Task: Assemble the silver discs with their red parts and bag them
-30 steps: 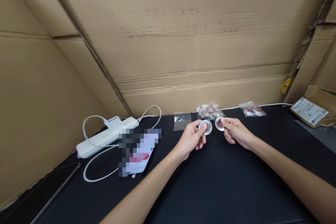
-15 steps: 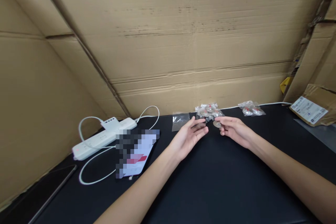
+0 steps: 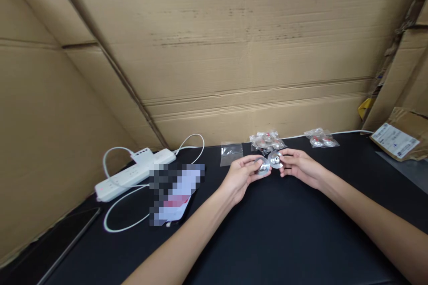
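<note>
My left hand (image 3: 242,177) grips a shiny round metal disc (image 3: 262,167), thumb pressed on its face. In my right hand (image 3: 299,167) is a second silvery disc (image 3: 275,159) with a small hole at its centre, pinched at its right edge. The two discs are side by side with their rims close together; whether they touch I cannot tell. Just behind them lies a pile of clear plastic packets (image 3: 267,139) holding round metal pieces with red bits. A flat clear plastic bag (image 3: 231,154) is to the left of the pile.
More packets (image 3: 321,139) sit farther right. A white power strip (image 3: 133,174) with a looping cable and a phone (image 3: 179,196) with a lit screen are on the left. A labelled cardboard box (image 3: 401,133) stands right. Cardboard walls (image 3: 234,53) enclose the black table (image 3: 284,240).
My left hand has turned and its fingers, spread before, now close on a disc. The right-hand disc has tipped so its bright face shows.
</note>
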Available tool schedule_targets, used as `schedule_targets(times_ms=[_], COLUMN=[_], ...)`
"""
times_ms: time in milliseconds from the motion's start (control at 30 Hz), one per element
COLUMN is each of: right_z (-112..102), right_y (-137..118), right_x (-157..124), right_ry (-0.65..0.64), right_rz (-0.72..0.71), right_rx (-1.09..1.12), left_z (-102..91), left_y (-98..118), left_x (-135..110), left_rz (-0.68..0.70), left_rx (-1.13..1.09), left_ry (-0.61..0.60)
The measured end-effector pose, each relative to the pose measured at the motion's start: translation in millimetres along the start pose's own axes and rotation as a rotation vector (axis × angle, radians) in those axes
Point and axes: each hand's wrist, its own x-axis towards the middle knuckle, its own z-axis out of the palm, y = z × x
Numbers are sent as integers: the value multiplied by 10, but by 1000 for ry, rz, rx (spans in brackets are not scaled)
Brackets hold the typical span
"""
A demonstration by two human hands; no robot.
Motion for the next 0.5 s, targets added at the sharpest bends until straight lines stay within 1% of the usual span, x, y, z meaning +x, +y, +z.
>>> schedule_targets(times_ms=[167,300,500], right_z=[20,29,20], right_y=[-12,-16,3], right_x=[-12,-14,-19], right_ry=[-2,2,-9], right_rz=[-7,-11,-24], right_rx=[30,-1,-42], left_z=[-2,-29,-54], left_y=[-8,3,22], left_x=[-3,33,47], left_rz=[-4,-26,2], left_rx=[-1,-49,-37], left_ry=[49,75,9])
